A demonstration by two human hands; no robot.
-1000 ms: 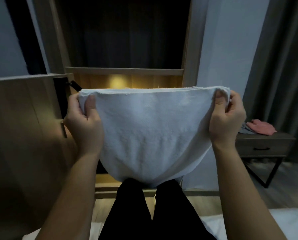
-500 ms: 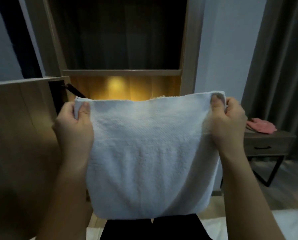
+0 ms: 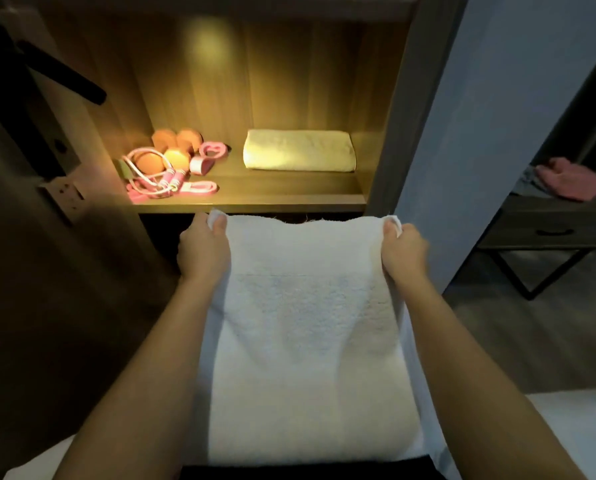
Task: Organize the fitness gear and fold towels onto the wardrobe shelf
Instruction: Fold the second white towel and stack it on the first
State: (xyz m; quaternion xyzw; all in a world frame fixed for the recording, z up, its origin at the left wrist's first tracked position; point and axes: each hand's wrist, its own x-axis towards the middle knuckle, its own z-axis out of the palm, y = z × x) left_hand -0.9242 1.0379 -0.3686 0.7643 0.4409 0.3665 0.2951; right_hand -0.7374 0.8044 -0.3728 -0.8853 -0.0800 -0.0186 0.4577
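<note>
A white towel (image 3: 307, 327) lies spread over my lap, folded double. My left hand (image 3: 203, 252) pinches its far left corner and my right hand (image 3: 402, 252) pinches its far right corner, both just below the front edge of the lit wardrobe shelf (image 3: 255, 199). On the shelf a folded towel (image 3: 298, 150) lies at the right. At the left sit pink fitness gear: a skipping rope (image 3: 161, 183), orange dumbbells (image 3: 166, 150) and a pink grip ring (image 3: 213, 150).
The open wardrobe door (image 3: 40, 237) stands at my left with a black handle (image 3: 64, 76). A blue-grey wall (image 3: 497, 133) is at the right. Beyond it a dark side table (image 3: 549, 226) carries a pink cloth (image 3: 570, 183).
The towel came down from in front of my face onto my lap, both hands keeping the top corners. My view dropped, and the shelf with the gear and folded towel came into sight.
</note>
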